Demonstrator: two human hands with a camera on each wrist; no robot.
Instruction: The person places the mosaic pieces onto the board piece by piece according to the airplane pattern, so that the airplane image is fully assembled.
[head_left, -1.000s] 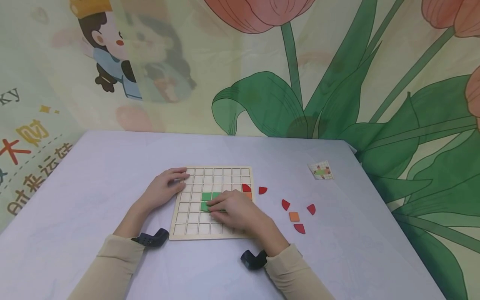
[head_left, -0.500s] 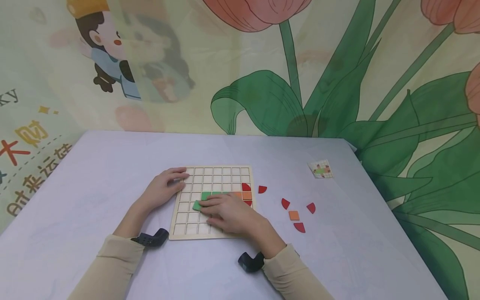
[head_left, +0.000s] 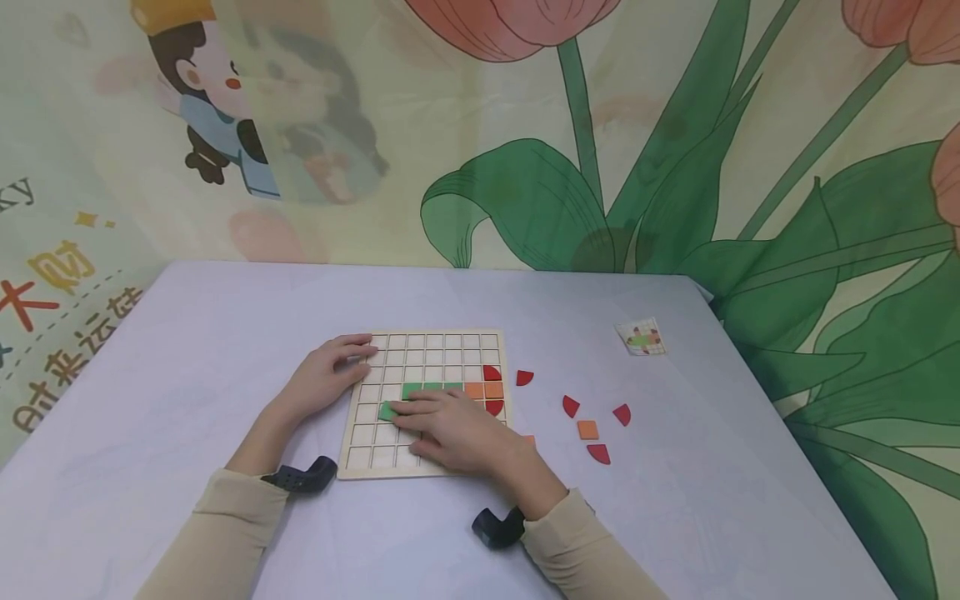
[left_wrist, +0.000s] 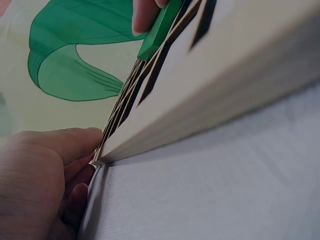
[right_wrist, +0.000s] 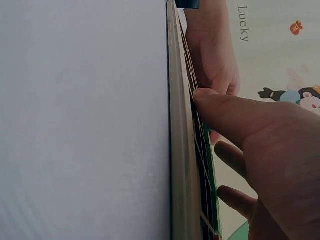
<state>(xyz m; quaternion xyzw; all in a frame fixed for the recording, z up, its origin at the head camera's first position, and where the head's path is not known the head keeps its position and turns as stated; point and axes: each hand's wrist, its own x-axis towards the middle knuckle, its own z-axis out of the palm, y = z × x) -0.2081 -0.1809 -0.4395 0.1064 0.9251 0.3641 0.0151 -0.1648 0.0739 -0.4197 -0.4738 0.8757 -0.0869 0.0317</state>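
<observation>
One green tile (head_left: 386,412) | touching fingertips of right hand (head_left: 459,429) | fingers outstretched, thumb apart

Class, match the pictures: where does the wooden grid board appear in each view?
Head: the board lies just below the picture's centre.
Left wrist: the board slants from lower left to upper right.
Right wrist: the board, edge-on, runs top to bottom, just right of centre.
Shared landmark: the left hand.
</observation>
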